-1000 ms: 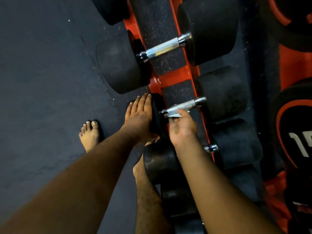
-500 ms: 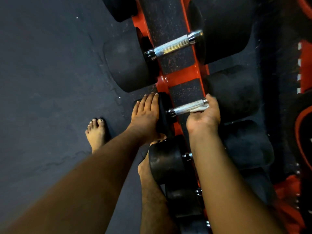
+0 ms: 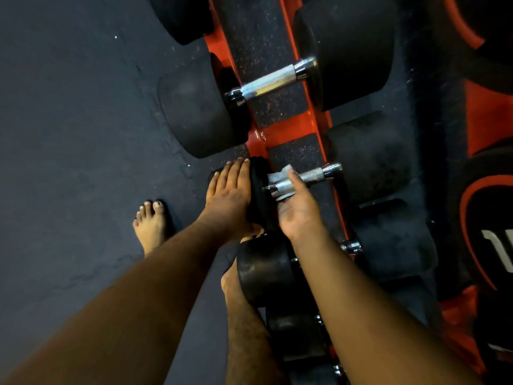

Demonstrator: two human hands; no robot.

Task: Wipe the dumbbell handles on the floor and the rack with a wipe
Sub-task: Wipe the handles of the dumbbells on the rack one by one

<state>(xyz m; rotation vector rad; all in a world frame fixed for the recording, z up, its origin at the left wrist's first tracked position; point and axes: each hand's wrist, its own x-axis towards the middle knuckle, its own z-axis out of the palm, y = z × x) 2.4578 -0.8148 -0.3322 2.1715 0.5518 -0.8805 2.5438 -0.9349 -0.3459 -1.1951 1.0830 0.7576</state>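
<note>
A small dumbbell lies across the orange rack [image 3: 288, 132], its chrome handle [image 3: 313, 175] bare toward the right end. My right hand [image 3: 298, 207] is curled under the handle's left end with a grey-white wipe [image 3: 277, 182] wrapped around the bar. My left hand [image 3: 229, 195] rests flat, fingers straight, on the dumbbell's black left head [image 3: 259, 195]. Above it sits a larger dumbbell with a knurled chrome handle [image 3: 273, 79].
More black dumbbells [image 3: 266, 276] fill the rack below my hands. My two bare feet [image 3: 151, 226] stand on the dark rubber floor [image 3: 69, 134] left of the rack. Red-and-black weight plates [image 3: 488, 232] stand at the right.
My right hand slid the wipe from the handle's right end back to its left end. My left hand stays on the dumbbell's left head.
</note>
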